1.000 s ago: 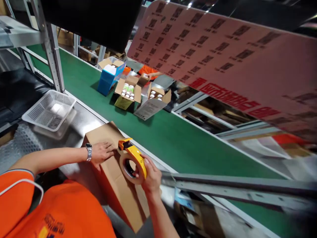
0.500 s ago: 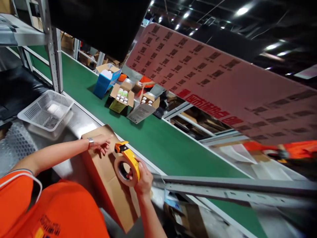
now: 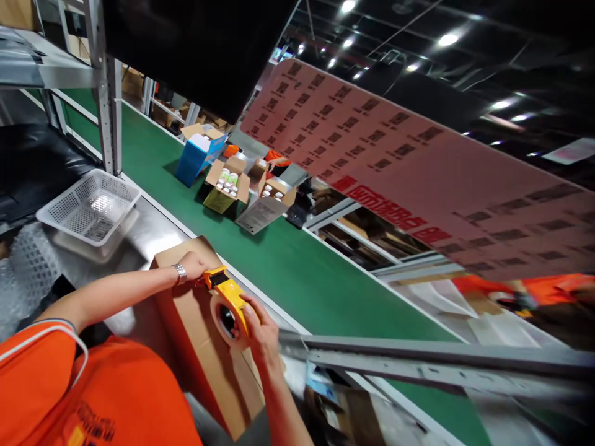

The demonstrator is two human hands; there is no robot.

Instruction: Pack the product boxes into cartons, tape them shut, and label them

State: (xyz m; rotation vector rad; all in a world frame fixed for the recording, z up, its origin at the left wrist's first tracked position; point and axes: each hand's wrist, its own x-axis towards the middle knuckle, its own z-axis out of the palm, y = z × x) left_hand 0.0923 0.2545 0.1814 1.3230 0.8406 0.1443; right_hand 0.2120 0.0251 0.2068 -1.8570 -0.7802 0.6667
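A yellow tape dispenser [image 3: 226, 291] with a wide roll of tan tape is gripped by my right hand [image 3: 261, 331], above a long brown cardboard box [image 3: 199, 325]. My left hand [image 3: 192, 266], with a metal watch at the wrist, is at the front end of the dispenser. Its fingers look closed there, and whether they pinch the tape end is too small to see. The box lies at a slant on a metal table [image 3: 155, 226], its top flaps down.
Beyond runs a green conveyor belt [image 3: 279, 272] carrying a blue box [image 3: 199, 155] and open cartons of bottles [image 3: 227, 189]. To the left sits a white plastic basket [image 3: 88, 204] near bubble wrap [image 3: 32, 260]. A metal rail [image 3: 395, 356] crosses at right; a pink code board [image 3: 372, 155] hangs above.
My left hand has closed and come up against the front of the dispenser. My right hand has shifted the dispenser slightly left, toward it. The box has stayed about where it was.
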